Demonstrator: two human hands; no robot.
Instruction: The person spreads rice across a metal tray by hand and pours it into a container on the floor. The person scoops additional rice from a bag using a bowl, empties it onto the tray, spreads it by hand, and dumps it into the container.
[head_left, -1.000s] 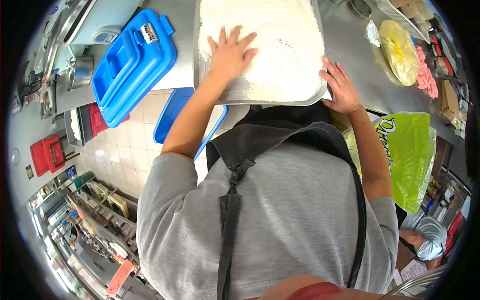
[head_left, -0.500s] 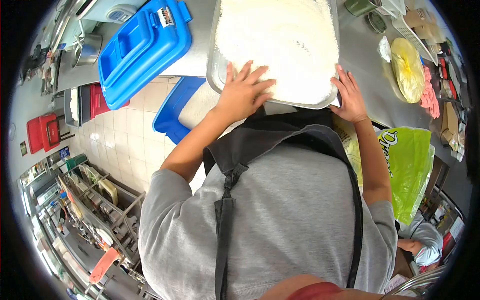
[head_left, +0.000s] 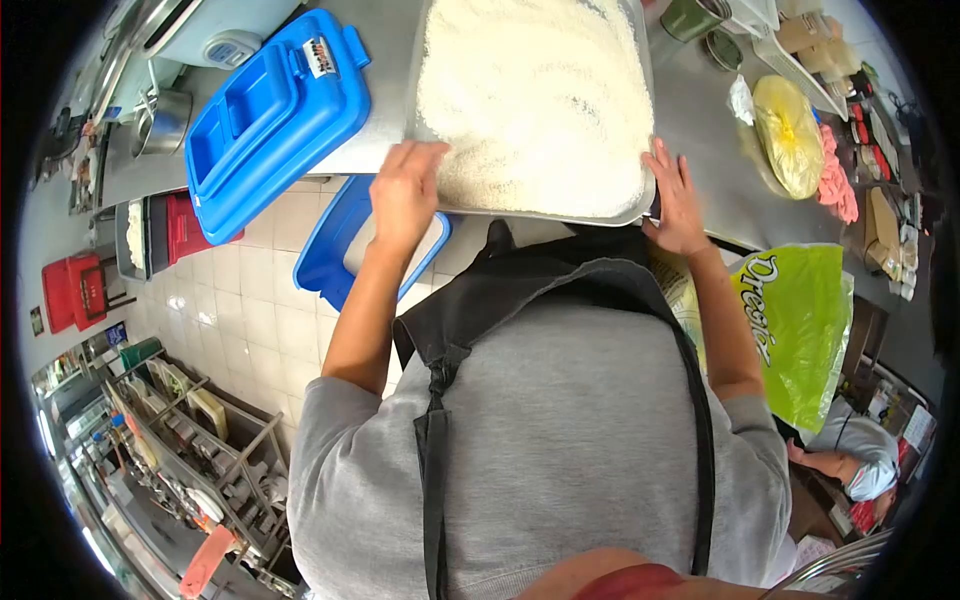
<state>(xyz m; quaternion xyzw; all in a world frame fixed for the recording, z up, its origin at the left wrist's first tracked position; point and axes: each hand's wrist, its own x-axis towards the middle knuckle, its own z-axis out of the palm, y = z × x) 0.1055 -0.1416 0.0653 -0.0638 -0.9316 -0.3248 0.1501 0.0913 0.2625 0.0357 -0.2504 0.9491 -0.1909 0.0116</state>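
Note:
A large metal tray (head_left: 532,213) holds a layer of pale, crumb-like powder (head_left: 540,110), uneven and thinner along the left and near sides. My left hand (head_left: 403,195) is at the tray's near left corner, fingers bent together by the rim; whether they pinch anything is hidden. At the near right corner, my right hand (head_left: 678,205) rests against the rim with its fingers stretched out and apart. Left of the tray, a blue lid (head_left: 275,125) lies on the steel counter (head_left: 390,105), jutting past its edge. Below, a blue bin (head_left: 325,245) contains more pale powder.
On the right of the counter are a tied yellow bag (head_left: 788,135), a pink cloth (head_left: 836,180) and a green container (head_left: 695,15). A green plastic bag (head_left: 795,330) hangs by my right arm. Shelving racks (head_left: 200,420) stand left. Another person (head_left: 855,455) is at lower right.
My left hand has left the powder for the tray's left rim, its spread fingers now bent together. The powder's surface is more uneven. My right hand stays at the right rim.

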